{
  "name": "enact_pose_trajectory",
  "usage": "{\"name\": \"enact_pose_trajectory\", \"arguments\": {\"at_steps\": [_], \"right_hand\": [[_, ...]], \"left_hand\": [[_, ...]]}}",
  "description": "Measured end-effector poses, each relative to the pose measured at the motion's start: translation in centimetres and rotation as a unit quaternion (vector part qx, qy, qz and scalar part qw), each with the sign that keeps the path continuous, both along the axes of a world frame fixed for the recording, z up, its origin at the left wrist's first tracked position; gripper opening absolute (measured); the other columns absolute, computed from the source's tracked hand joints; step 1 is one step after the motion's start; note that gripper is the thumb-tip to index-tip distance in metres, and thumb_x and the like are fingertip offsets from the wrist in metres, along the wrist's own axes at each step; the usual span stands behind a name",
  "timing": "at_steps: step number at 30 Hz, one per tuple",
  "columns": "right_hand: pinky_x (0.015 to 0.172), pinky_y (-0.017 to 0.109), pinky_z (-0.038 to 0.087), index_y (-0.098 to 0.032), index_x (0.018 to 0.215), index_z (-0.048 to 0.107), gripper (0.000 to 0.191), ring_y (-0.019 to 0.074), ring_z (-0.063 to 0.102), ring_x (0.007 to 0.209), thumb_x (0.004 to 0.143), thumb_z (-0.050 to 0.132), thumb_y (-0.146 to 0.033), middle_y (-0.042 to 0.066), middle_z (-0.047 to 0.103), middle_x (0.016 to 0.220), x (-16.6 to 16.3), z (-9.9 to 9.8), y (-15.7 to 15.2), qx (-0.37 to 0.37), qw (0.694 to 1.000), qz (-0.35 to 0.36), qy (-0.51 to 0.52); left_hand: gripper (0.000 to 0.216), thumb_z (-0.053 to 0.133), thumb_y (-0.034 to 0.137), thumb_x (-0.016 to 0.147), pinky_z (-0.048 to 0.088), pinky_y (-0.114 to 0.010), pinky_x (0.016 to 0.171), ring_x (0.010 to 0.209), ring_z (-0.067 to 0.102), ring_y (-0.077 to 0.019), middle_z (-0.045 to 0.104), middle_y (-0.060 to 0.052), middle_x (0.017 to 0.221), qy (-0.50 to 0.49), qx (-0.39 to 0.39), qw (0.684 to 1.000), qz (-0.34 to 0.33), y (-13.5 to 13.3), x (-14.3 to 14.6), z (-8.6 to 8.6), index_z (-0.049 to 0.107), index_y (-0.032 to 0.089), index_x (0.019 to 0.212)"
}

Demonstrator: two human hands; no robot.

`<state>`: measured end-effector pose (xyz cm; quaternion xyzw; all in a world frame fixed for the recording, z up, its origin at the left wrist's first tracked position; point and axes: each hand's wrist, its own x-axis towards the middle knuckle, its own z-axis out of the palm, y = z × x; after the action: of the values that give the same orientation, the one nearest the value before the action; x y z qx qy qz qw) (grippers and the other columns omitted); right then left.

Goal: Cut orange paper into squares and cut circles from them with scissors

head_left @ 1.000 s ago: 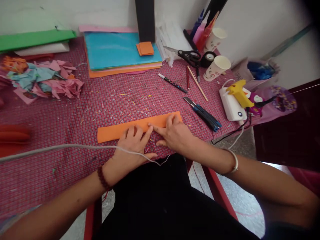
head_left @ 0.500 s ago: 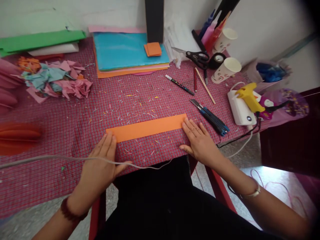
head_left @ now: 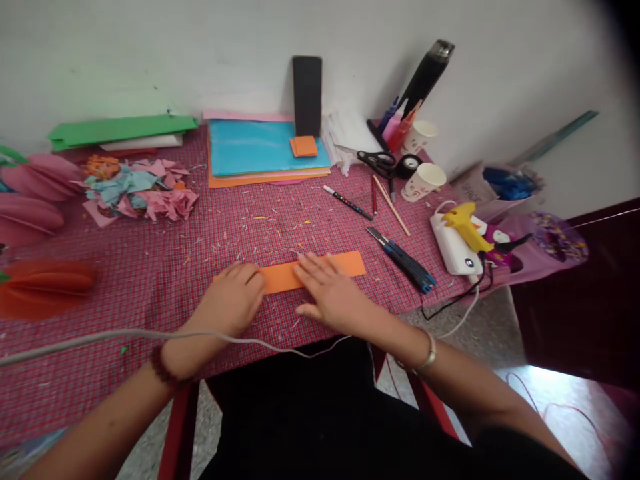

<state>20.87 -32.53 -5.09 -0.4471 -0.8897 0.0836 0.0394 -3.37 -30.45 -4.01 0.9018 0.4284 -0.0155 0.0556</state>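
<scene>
Nearest, I note a smooth grey cable crossing in front of the left hand. That hand lies with fingers bent over the left end of the strip; working remotely, I cannot tell whether it grips. The right hand is flat and released, fingers laid across the strip. The strip, narrow orange paper, lies flat near the front edge of the red-checked tabletop. Beyond, I record a slim blue-black cutter, crumpled paper in soft folds, a tapered cup and a glossy, blue-topped stack.
</scene>
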Motion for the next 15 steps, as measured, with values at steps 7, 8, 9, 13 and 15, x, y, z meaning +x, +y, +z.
{"name": "enact_pose_trajectory", "arguments": {"at_steps": [7, 8, 9, 13, 15], "right_hand": [[0.120, 0.050, 0.020, -0.008, 0.152, 0.025, 0.084, 0.0305, 0.018, 0.148, 0.089, 0.056, -0.054, 0.020, 0.023, 0.158, 4.0, -2.7, -0.3, -0.029, 0.998, -0.027, 0.050], [0.119, 0.053, 0.021, -0.008, 0.151, 0.028, 0.080, 0.0318, 0.019, 0.148, 0.090, 0.056, -0.050, 0.021, 0.025, 0.157, 5.6, -2.4, -0.4, -0.041, 0.996, -0.054, 0.065], [0.118, 0.056, 0.022, -0.008, 0.149, 0.033, 0.074, 0.0339, 0.022, 0.146, 0.091, 0.056, -0.047, 0.022, 0.028, 0.156, 7.0, -1.8, -0.5, -0.057, 0.991, -0.082, 0.092], [0.108, 0.054, 0.041, -0.022, 0.125, 0.059, 0.033, 0.0281, 0.053, 0.128, 0.096, 0.049, -0.033, 0.013, 0.058, 0.135, 8.7, 3.8, -1.7, -0.104, 0.919, -0.122, 0.361], [0.094, 0.044, 0.053, -0.027, 0.104, 0.066, 0.016, 0.0218, 0.065, 0.104, 0.096, 0.053, -0.031, 0.003, 0.070, 0.106, 7.5, 7.4, -3.5, -0.102, 0.842, -0.102, 0.520]], "left_hand": [[0.069, 0.041, 0.054, 0.094, 0.017, -0.054, 0.119, 0.147, 0.021, -0.0295, 0.029, -0.010, 0.158, -0.077, -0.003, 0.997, -0.024, 0.9, 2.7, -3.5, 0.025, 0.020, 0.151], [0.069, 0.041, 0.055, 0.094, 0.017, -0.053, 0.119, 0.147, 0.020, -0.0293, 0.029, -0.010, 0.158, -0.084, -0.013, 0.996, -0.020, 0.9, 2.4, -3.7, 0.024, 0.020, 0.152], [0.069, 0.041, 0.055, 0.094, 0.018, -0.052, 0.119, 0.147, 0.020, -0.0289, 0.030, -0.010, 0.158, -0.098, -0.023, 0.995, -0.012, 1.0, 2.2, -3.7, 0.024, 0.020, 0.152], [0.065, 0.051, 0.052, 0.090, 0.032, -0.048, 0.112, 0.136, 0.038, -0.0291, 0.044, -0.013, 0.146, -0.165, -0.043, 0.985, 0.023, 1.6, 1.8, -2.7, 0.039, 0.017, 0.144], [0.059, 0.056, 0.048, 0.088, 0.035, -0.050, 0.107, 0.125, 0.047, -0.0299, 0.054, -0.012, 0.135, -0.149, -0.040, 0.987, 0.030, 1.8, 2.1, -2.0, 0.047, 0.019, 0.138]]}}
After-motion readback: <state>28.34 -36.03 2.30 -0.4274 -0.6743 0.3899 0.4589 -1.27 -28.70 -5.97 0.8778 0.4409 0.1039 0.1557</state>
